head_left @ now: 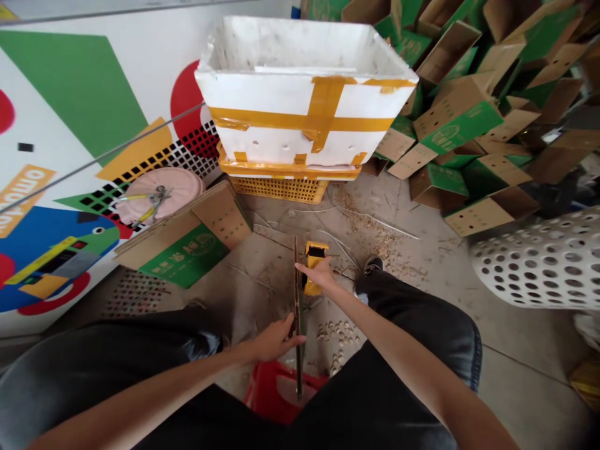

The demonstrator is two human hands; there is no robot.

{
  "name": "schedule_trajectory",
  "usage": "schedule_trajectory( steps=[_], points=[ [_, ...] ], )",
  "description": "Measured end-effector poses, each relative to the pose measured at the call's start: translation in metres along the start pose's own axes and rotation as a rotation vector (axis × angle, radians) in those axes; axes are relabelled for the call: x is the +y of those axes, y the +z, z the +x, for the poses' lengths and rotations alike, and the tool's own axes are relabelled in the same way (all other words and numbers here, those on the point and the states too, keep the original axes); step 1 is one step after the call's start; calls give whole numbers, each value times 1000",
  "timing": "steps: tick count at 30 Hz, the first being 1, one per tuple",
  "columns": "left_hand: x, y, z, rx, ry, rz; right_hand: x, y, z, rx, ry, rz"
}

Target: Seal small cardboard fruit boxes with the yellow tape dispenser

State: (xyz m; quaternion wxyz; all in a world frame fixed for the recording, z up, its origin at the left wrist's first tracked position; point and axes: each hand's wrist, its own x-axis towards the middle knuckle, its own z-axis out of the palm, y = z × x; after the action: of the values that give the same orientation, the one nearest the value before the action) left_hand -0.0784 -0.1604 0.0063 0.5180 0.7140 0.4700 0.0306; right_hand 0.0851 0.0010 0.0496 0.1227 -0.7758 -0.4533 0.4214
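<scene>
A flattened cardboard box [299, 369] stands upright between my knees, seen almost edge-on. My left hand [276, 339] grips its near part, with the thumb across the edge and fingers on the left face. Farther along, my right hand [319, 275] pinches the same cardboard, its thumb reaching over the edge; its other fingers are partly hidden. Right beside that hand is a yellow and black object [313, 286], partly covered by the hand. Its kind is unclear, and I cannot tell whether the fingers touch it. Below the cardboard shows a red plastic object [262, 390].
A taped white foam box [262, 94] stands on a yellow crate [281, 189] ahead. Green-printed cartons [462, 128] are piled at right, near a perforated white basket [544, 256]. Another carton [187, 247] leans at left by a pink lid [173, 187]. Small round pieces [337, 332] litter the floor.
</scene>
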Motion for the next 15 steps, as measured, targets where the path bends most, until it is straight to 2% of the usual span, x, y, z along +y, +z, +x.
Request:
schedule_trajectory(
  steps=[5, 11, 15],
  points=[
    [-8, 11, 3, -46, -24, -202, 8, -1, 6, -1, -20, 38],
    [2, 27, -3, -10, -48, -425, 21, -3, -4, -13, -31, 75],
    [2, 44, -8, 45, -187, -307, 33, -10, -12, 0, -9, 59]
  ],
)
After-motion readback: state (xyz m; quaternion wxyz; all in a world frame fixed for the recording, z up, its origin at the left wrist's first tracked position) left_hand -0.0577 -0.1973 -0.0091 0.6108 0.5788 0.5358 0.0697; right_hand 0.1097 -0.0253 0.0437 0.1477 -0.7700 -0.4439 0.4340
